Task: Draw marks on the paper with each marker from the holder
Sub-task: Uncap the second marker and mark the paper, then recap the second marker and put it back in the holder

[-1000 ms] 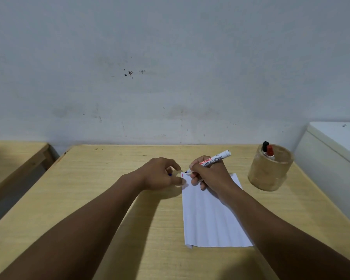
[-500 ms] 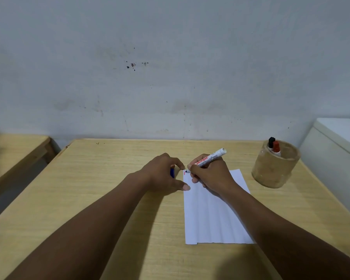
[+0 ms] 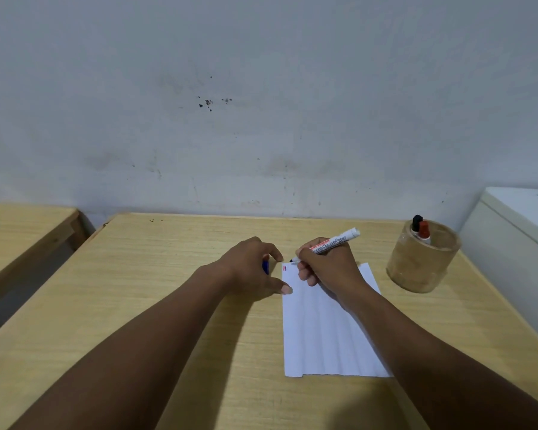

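Note:
A white sheet of paper (image 3: 323,336) lies on the wooden table (image 3: 168,274), with small red and blue marks (image 3: 285,268) at its top left corner. My right hand (image 3: 326,265) grips a white marker (image 3: 333,243), its dark tip just above the paper's top left corner. My left hand (image 3: 252,268) rests beside the paper's left edge, thumb on the edge, with a blue cap (image 3: 265,266) held in its fingers. A round wooden holder (image 3: 423,265) at the right holds a black-capped marker (image 3: 416,223) and a red-capped marker (image 3: 423,231).
A white cabinet or appliance (image 3: 516,231) stands close to the table's right side. Another wooden table (image 3: 22,231) sits to the left across a gap. A grey wall runs right behind the table's far edge.
The marker tip has lifted off the corner of the paper, where a blue mark now shows below the red one. My left hand stays beside the paper.

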The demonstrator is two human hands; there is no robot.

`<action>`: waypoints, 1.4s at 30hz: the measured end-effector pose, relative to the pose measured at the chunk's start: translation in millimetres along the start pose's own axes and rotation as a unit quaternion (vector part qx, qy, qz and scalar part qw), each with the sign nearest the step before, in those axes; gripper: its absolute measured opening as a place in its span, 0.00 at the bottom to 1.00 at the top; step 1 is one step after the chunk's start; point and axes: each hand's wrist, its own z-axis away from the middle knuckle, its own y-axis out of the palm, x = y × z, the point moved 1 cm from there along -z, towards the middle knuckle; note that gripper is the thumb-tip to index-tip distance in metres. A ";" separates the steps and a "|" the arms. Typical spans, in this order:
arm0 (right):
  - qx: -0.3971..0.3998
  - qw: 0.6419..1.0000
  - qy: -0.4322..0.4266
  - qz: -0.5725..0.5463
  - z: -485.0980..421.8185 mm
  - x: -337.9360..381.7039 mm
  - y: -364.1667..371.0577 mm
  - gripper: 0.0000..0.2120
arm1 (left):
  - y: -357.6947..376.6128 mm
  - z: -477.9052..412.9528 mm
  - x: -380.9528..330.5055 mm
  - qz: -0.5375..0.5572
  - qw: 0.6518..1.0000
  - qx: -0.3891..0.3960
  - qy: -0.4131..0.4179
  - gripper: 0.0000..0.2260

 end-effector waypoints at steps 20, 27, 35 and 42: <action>-0.014 0.971 0.009 -0.240 26.6 91.7 -45.5 0.06 | -57.7 -1.4 -54.9 0.512 0.854 -0.079 0.043 0.09; -0.038 0.964 -0.001 -0.261 44.5 99.7 -67.5 0.05 | -49.5 -10.9 -95.5 0.568 0.819 -0.022 0.077 0.07; -0.077 0.954 -0.010 -0.289 51.0 105.9 -87.1 0.05 | -48.2 -14.0 -113.6 0.588 0.806 -0.007 0.074 0.08; -0.042 0.950 -0.002 -0.311 50.7 108.6 -84.1 0.07 | -48.1 -16.9 -136.6 0.536 0.837 -0.027 0.106 0.08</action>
